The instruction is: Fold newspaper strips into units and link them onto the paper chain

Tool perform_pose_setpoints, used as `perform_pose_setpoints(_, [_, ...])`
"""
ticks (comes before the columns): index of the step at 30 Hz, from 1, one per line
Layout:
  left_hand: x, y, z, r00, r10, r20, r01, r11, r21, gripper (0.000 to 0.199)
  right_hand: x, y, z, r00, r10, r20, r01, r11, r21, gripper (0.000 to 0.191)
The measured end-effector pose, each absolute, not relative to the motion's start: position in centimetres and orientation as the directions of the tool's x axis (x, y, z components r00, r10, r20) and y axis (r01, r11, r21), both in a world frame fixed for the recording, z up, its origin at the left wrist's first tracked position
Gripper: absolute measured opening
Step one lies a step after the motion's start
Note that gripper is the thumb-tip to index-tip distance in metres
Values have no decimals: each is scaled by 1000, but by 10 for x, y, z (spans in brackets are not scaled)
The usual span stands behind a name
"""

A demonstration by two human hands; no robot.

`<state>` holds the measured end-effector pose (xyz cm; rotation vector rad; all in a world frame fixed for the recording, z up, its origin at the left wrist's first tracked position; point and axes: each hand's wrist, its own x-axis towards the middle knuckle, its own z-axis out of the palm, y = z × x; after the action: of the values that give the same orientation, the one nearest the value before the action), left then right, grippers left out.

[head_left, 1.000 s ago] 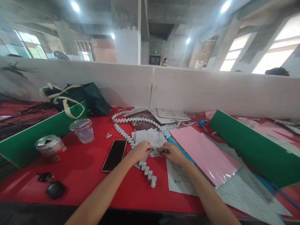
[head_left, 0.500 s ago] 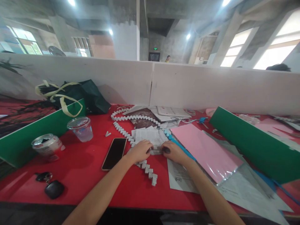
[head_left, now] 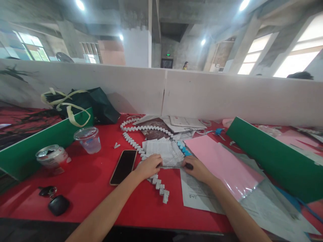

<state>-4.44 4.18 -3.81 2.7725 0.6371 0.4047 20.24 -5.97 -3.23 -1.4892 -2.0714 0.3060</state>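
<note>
A stack of printed paper pieces (head_left: 161,148) lies in the middle of the red table. My left hand (head_left: 150,165) is closed at the stack's near left edge, its fingertips on the paper. At the near right corner my right hand (head_left: 195,168) has curled fingers around a small dark object (head_left: 188,166), too blurred to name. A folded zigzag paper chain (head_left: 151,128) loops behind the stack and runs down its left side. The chain's near end (head_left: 162,191) lies below my left wrist. Blue folded pieces (head_left: 182,147) sit right of the stack.
A phone (head_left: 123,167) lies left of my left hand. Farther left are a plastic cup (head_left: 89,143), a can (head_left: 51,158) and keys (head_left: 58,204). A pink sheet (head_left: 222,161) lies at the right. Green boards (head_left: 275,154) stand on both sides.
My right hand has moved a little right and down, farther from my left hand. More of the near edge of the paper shows between the hands. The view has shifted slightly.
</note>
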Motion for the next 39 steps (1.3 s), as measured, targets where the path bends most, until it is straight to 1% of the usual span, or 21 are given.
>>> perform_pose_setpoints(7, [-44, 34, -35, 824, 513, 240, 432, -844, 318, 22, 203, -63, -31, -204, 929, 309, 831, 331, -447, 22])
perform_pose_setpoints(11, [-37, 26, -30, 819, 519, 246, 460, -849, 258, 14, 197, -60, -33, -212, 922, 324, 844, 340, -416, 26])
perform_pose_setpoints(14, [-29, 22, -30, 824, 509, 250, 461, -858, 227, 9, 187, -56, -35, -222, 913, 343, 856, 351, -379, 24])
perform_pose_setpoints(20, [-17, 17, -32, 853, 465, 236, 427, -883, 197, 10, 167, -48, -39, -285, 897, 337, 869, 390, -305, 19])
perform_pose_setpoints(22, [-17, 17, -30, 862, 455, 223, 414, -887, 207, 11, 166, -47, -40, -307, 889, 340, 854, 415, -314, 20])
perform_pose_setpoints(26, [-22, 21, -28, 882, 420, 213, 368, -897, 245, 16, 170, -48, -40, -324, 872, 366, 807, 457, -375, 25])
perform_pose_setpoints(29, [-31, 27, -29, 886, 421, 194, 372, -895, 246, 25, 174, -50, -40, -295, 875, 384, 790, 450, -418, 23])
perform_pose_setpoints(31, [-37, 30, -30, 883, 438, 168, 396, -888, 233, 33, 178, -52, -39, -280, 878, 388, 787, 441, -431, 19])
perform_pose_setpoints(33, [-41, 31, -31, 879, 453, 148, 420, -883, 208, 36, 183, -54, -38, -282, 878, 386, 792, 440, -424, 17])
perform_pose_setpoints(39, [-45, 26, -31, 881, 444, 163, 426, -894, 138, 34, 196, -58, -39, -285, 886, 365, 816, 424, -393, 21])
